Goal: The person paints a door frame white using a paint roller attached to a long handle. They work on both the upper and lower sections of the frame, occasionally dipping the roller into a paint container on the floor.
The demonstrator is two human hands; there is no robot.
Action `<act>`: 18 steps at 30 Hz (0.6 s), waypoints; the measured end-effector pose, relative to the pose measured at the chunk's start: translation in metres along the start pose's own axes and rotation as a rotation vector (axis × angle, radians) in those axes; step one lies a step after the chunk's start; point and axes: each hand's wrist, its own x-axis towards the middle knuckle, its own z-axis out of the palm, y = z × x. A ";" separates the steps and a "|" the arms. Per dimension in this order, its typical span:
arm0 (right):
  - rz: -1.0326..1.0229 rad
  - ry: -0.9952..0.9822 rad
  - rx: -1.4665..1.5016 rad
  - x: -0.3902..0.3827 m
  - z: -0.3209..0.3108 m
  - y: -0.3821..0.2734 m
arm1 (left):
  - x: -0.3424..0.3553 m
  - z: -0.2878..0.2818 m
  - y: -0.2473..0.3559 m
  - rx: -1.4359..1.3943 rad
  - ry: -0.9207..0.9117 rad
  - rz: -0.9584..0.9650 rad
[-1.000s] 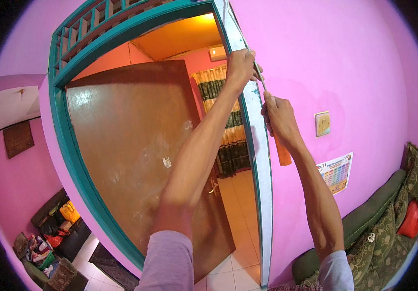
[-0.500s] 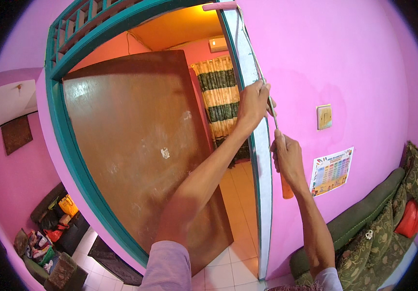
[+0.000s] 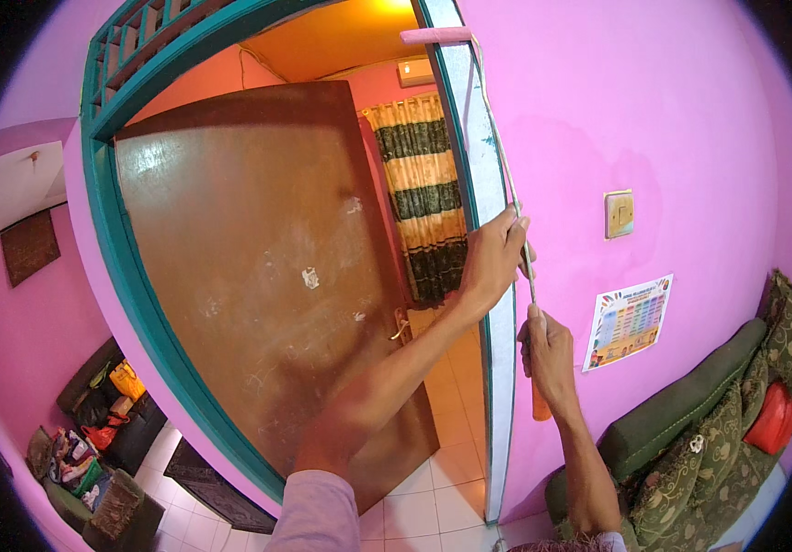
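Note:
A paint roller with a narrow pink sleeve [image 3: 436, 35] lies across the upper part of the right door post [image 3: 483, 124], which is whitish with teal edges. From the sleeve a thin, long metal rod [image 3: 497, 129] runs down to an orange handle [image 3: 540, 403]. My left hand [image 3: 495, 258] is closed around the rod partway down. Lower, my right hand [image 3: 548, 354] grips the handle, whose orange end sticks out below the fist. Whether the sleeve presses on the post is hard to tell.
A brown door [image 3: 258, 276] stands ajar in the teal frame [image 3: 138, 267]. On the pink wall at right are a light switch [image 3: 619, 215] and a poster [image 3: 629, 322]. A green sofa [image 3: 690, 391] stands below them. A striped curtain [image 3: 419, 202] hangs in the room beyond.
Both hands have moved downward, drawing the roller with them. The pink sleeve sits lower and slightly farther right in view. The view has shifted slightly too.

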 end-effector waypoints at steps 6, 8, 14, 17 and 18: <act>0.037 -0.016 0.027 -0.021 0.002 0.024 | -0.027 0.007 -0.013 0.008 0.005 -0.019; 0.057 -0.016 0.029 -0.027 0.002 0.025 | -0.029 0.008 -0.017 0.009 0.000 -0.019; -0.057 0.007 0.031 -0.001 0.006 0.002 | 0.000 -0.002 -0.006 -0.002 0.012 0.046; -0.061 0.008 0.025 0.013 0.010 0.003 | 0.007 -0.007 -0.004 0.017 0.021 0.032; -0.057 0.011 0.009 0.011 0.007 0.000 | 0.007 -0.005 0.000 0.016 0.021 0.034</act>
